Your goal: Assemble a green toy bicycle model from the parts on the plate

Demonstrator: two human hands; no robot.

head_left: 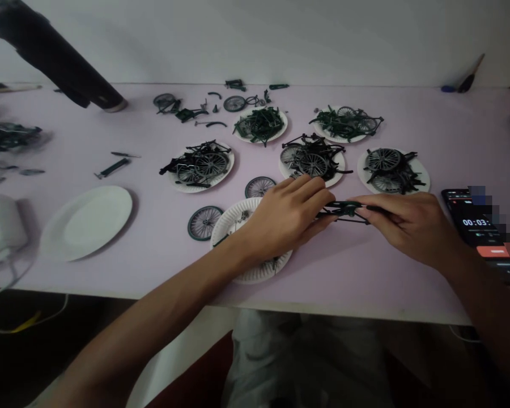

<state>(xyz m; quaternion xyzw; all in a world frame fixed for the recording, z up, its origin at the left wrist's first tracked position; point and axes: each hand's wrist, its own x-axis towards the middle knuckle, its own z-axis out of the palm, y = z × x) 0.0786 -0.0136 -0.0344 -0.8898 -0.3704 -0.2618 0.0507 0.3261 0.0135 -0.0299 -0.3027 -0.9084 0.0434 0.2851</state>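
Observation:
Between my two hands is a dark green model bicycle frame (349, 209), held above the table. My left hand (291, 212) has its fingers closed round the left end of it, over the right side of a ribbed paper plate. On the right end, the thumb and fingers of my right hand (408, 224) pinch it. Partly hidden under my left forearm, the ribbed plate (255, 277) bears small metal and green parts. Two loose toy wheels lie near it: one wheel (204, 222) at its left edge, another wheel (260, 187) behind it.
Paper plates heaped with dark bicycle parts stand behind my hands, among them a left heap (204, 164) and a right heap (386, 167). A white plate (89, 224) lies at left, near a white charger (2, 229). A phone (478, 226) showing a timer lies at right.

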